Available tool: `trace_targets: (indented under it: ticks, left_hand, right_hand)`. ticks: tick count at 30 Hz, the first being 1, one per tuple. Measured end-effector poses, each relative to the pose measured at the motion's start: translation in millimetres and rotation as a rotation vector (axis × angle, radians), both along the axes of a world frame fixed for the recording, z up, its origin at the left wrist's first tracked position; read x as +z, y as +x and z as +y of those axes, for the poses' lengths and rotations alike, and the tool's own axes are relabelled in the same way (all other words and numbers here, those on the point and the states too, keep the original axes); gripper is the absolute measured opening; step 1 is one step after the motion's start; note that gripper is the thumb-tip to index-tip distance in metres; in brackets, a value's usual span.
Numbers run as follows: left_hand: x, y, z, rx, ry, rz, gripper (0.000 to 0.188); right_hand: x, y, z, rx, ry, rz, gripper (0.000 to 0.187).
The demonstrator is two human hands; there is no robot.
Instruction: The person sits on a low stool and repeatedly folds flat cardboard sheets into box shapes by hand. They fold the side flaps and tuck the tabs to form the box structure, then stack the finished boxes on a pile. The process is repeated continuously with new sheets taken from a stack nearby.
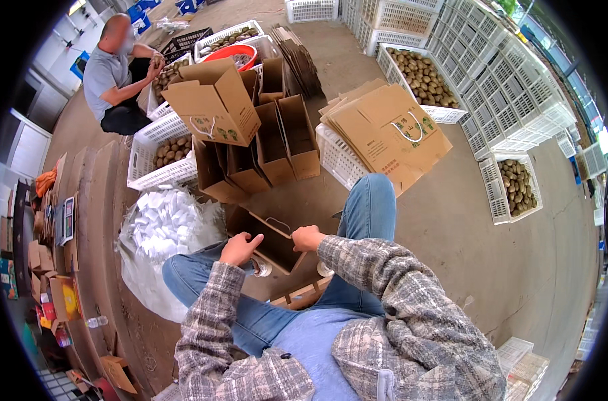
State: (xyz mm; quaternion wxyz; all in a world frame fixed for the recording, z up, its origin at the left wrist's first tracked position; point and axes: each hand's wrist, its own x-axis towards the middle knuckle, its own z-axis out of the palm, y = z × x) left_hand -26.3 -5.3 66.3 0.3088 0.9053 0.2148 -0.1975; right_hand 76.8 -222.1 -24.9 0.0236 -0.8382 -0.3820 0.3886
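Between my knees stands a brown cardboard box [272, 244], its top open and a white cord handle at its far side. My left hand [239, 249] grips the box's left near edge, thumb raised. At the right edge, my right hand [307, 238] is closed on the cardboard beside the cord; its fingertips are partly hidden. Several open cardboard boxes [277, 137] stand just beyond, and one printed box [217, 103] rests on top of them. To my left lies a clear bag heaped with white packets [165, 220].
Flat printed cartons [391, 127] lie on a white crate [338, 155] ahead right. Crates of brown, kiwi-like fruit [421, 77] stand beyond, near tall stacks of white crates [498, 87]. At the far left a person [113, 83] crouches by fruit crates. Concrete steps [103, 220] run along the left.
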Motion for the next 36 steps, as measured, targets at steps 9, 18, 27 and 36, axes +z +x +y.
trace_targets:
  ticks: [9, 18, 27, 36]
  left_hand:
    - [131, 209, 180, 0.271, -0.112, -0.869, 0.056]
    - [179, 343, 146, -0.091, 0.666, -0.84, 0.057]
    - [179, 261, 140, -0.337, 0.43, -0.317, 0.027]
    - [198, 217, 172, -0.223, 0.372, -0.451, 0.01]
  right_hand:
    - [159, 292, 76, -0.275, 0.417, -0.243, 0.049]
    - [11, 522, 193, -0.855, 0.46, -0.388, 0.051]
    - [-84, 583, 206, -1.097, 0.431, -0.113, 0.041]
    - [-49, 546, 191, -0.532, 0.635, 0.076, 0.048]
